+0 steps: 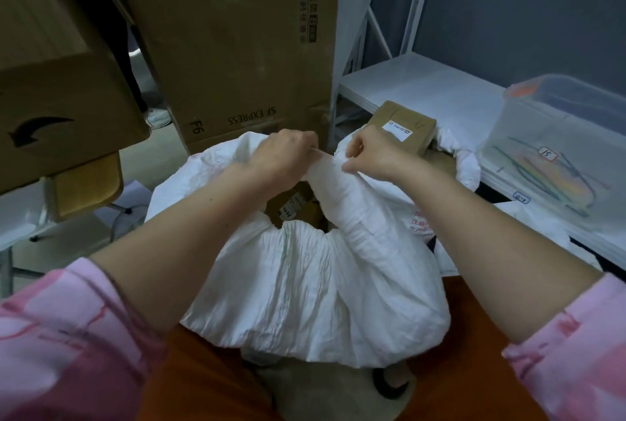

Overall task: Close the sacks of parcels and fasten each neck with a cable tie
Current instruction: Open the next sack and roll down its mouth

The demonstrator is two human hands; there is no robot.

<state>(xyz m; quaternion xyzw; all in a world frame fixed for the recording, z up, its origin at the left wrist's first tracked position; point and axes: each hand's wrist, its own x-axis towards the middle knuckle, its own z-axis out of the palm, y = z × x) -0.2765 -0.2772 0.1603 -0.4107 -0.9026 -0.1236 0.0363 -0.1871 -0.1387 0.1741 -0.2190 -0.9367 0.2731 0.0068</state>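
Sack mouth gathered between both hands

White sack [305, 285] dead centre, mouth partly open, brown parcels [294, 207] peeking through the gap. Left hand [284, 153] and right hand [369, 156] curled tight on the twisted rim fabric, thin pale strand between them, cable tie or thread, cannot tell. Second sack [464, 163] at 2 o'clock, labelled parcel [403, 126] poking out. Clear tub [548, 136] at 3 o'clock on the white shelf [423, 88], coloured cable ties [548, 173] inside, blurred through the plastic. Tall cartons [237, 48] crowding 12 o'clock. Open floor at 9 o'clock. Fingertips hidden in fabric.
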